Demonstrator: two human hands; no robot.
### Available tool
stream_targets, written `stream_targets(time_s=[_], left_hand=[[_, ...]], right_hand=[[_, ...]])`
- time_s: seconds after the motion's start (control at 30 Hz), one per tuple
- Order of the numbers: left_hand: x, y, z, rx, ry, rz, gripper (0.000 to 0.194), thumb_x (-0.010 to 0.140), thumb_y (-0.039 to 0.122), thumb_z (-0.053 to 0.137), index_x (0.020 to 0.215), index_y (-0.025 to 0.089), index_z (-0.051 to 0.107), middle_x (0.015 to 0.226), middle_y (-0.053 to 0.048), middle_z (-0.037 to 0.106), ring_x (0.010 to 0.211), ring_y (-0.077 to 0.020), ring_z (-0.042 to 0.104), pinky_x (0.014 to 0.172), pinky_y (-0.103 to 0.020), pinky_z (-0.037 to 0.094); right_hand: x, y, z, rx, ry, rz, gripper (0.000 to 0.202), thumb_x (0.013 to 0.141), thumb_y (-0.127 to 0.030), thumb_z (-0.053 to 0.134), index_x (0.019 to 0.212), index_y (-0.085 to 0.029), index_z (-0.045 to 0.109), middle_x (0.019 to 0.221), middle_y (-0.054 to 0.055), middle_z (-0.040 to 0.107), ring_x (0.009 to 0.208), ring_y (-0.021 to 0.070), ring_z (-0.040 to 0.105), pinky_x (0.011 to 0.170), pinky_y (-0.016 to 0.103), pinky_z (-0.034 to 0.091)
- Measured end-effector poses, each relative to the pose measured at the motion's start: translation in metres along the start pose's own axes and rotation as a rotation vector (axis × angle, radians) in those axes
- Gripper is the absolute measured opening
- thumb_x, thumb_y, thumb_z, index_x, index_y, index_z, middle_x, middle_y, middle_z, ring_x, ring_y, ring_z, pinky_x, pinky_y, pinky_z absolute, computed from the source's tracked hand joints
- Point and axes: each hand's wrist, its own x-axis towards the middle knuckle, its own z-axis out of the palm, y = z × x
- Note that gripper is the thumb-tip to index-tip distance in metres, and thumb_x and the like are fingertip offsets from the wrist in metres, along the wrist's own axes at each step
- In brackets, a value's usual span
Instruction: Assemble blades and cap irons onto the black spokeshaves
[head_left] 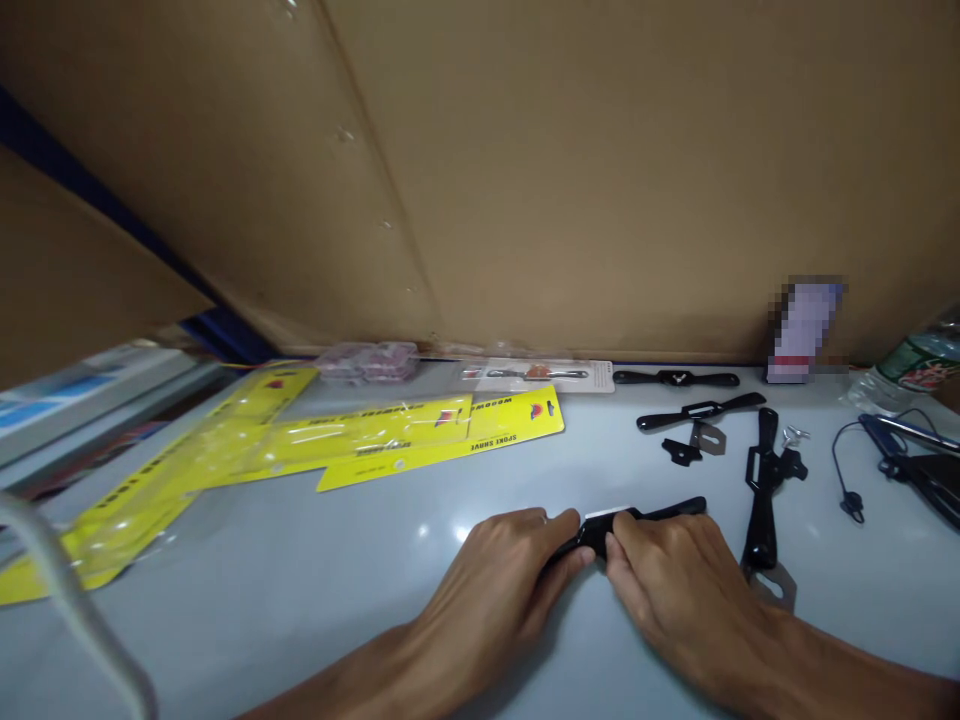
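A black spokeshave (596, 530) with a pale blade edge is held low over the grey table, its far handle pointing right. My left hand (506, 575) is closed round its left handle, thumb near the body. On the body's right side my right hand (675, 580) grips with thumb and bent fingers. Right of my hands lies another spokeshave body (762, 490), with a black cap piece (791, 467), small screws (795, 434) and a steel blade (776, 588) beside it. Farther back is a spokeshave body (701, 411) with a cap piece (681, 453) and a blade (709, 438).
Yellow spokeshave cards (442, 440) with clear plastic spread across the left. By the cardboard wall (525, 180) stand a plastic box (367, 362), a packaged spokeshave (536, 376), a loose spokeshave (675, 379) and a blurred phone-like object (804, 330). A bottle (911, 370) and corded earphones (851, 505) are at right.
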Motion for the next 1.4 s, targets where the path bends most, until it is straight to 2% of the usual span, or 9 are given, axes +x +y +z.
stream_targets(time_s=[0.1, 0.27, 0.37, 0.63, 0.73, 0.87, 1.07, 1.2, 1.4], left_hand=[[0.002, -0.002, -0.004, -0.013, -0.009, 0.015, 0.031, 0.104, 0.033, 0.044, 0.077, 0.020, 0.051, 0.072, -0.003, 0.062, 0.065, -0.0202, 0.055, 0.061, -0.030, 0.026], [0.003, -0.006, -0.013, -0.060, -0.078, 0.088, 0.033, 0.105, 0.037, 0.044, 0.079, 0.020, 0.055, 0.073, -0.002, 0.061, 0.063, -0.0179, 0.051, 0.061, -0.029, 0.026], [0.003, -0.008, -0.012, -0.082, -0.087, 0.100, 0.035, 0.105, 0.039, 0.043, 0.081, 0.020, 0.057, 0.073, -0.002, 0.061, 0.062, -0.0176, 0.050, 0.061, -0.030, 0.026], [0.002, -0.013, -0.008, -0.070, -0.061, 0.100, 0.041, 0.106, 0.043, 0.041, 0.073, 0.020, 0.049, 0.069, -0.001, 0.057, 0.061, -0.0171, 0.048, 0.059, -0.030, 0.024], [0.002, -0.014, -0.009, -0.074, -0.065, 0.105, 0.040, 0.106, 0.043, 0.041, 0.074, 0.019, 0.050, 0.069, -0.001, 0.057, 0.061, -0.0164, 0.048, 0.059, -0.029, 0.026], [0.003, -0.013, -0.011, -0.066, -0.060, 0.116, 0.043, 0.107, 0.045, 0.042, 0.073, 0.019, 0.051, 0.068, 0.000, 0.057, 0.060, -0.0158, 0.047, 0.058, -0.029, 0.026], [0.003, -0.008, -0.010, -0.059, -0.058, 0.092, 0.038, 0.106, 0.039, 0.044, 0.074, 0.019, 0.050, 0.069, -0.001, 0.058, 0.062, -0.0175, 0.050, 0.059, -0.030, 0.026], [0.003, -0.004, -0.008, -0.050, -0.034, 0.076, 0.035, 0.105, 0.036, 0.046, 0.074, 0.020, 0.050, 0.070, -0.002, 0.060, 0.064, -0.0188, 0.053, 0.060, -0.030, 0.027], [0.002, -0.004, -0.008, -0.035, -0.055, 0.062, 0.032, 0.105, 0.034, 0.048, 0.078, 0.019, 0.054, 0.073, -0.003, 0.061, 0.064, -0.0190, 0.053, 0.060, -0.029, 0.026]], right_hand=[[0.003, 0.015, -0.009, 0.137, 0.025, -0.019, 0.029, 0.102, -0.017, 0.048, 0.074, -0.020, 0.056, 0.059, -0.002, 0.064, 0.047, 0.0140, 0.055, 0.053, 0.032, 0.026], [0.004, 0.052, -0.031, 0.218, 0.284, -0.014, 0.039, 0.108, -0.024, 0.045, 0.069, -0.020, 0.051, 0.058, -0.005, 0.051, 0.050, 0.0106, 0.043, 0.054, 0.028, 0.028], [0.002, 0.059, -0.035, 0.205, 0.220, -0.079, 0.035, 0.107, -0.022, 0.045, 0.074, -0.019, 0.057, 0.067, -0.001, 0.056, 0.059, 0.0132, 0.048, 0.058, 0.029, 0.031], [-0.001, 0.055, -0.036, 0.145, -0.135, -0.169, 0.005, 0.096, -0.021, 0.063, 0.096, -0.017, 0.066, 0.091, 0.005, 0.066, 0.086, 0.0222, 0.059, 0.068, 0.033, 0.037], [0.001, 0.057, -0.035, 0.149, -0.217, -0.196, 0.011, 0.096, -0.028, 0.069, 0.095, -0.018, 0.066, 0.091, 0.003, 0.067, 0.086, 0.0215, 0.060, 0.068, 0.033, 0.038], [0.001, 0.059, -0.032, 0.138, -0.201, -0.224, 0.012, 0.097, -0.030, 0.070, 0.094, -0.020, 0.065, 0.091, 0.002, 0.067, 0.085, 0.0198, 0.060, 0.066, 0.032, 0.038], [-0.005, 0.041, -0.027, 0.067, 0.057, -0.230, 0.015, 0.103, -0.029, 0.060, 0.092, -0.019, 0.059, 0.086, 0.003, 0.066, 0.076, 0.0195, 0.060, 0.063, 0.032, 0.039], [-0.008, 0.016, -0.016, -0.108, 0.041, -0.250, 0.022, 0.098, -0.037, 0.068, 0.091, -0.020, 0.056, 0.077, 0.001, 0.066, 0.067, 0.0224, 0.063, 0.057, 0.035, 0.039], [-0.008, -0.001, -0.007, -0.231, 0.027, -0.184, 0.018, 0.090, -0.022, 0.071, 0.084, -0.022, 0.054, 0.064, -0.001, 0.065, 0.051, 0.0231, 0.063, 0.051, 0.036, 0.034]])
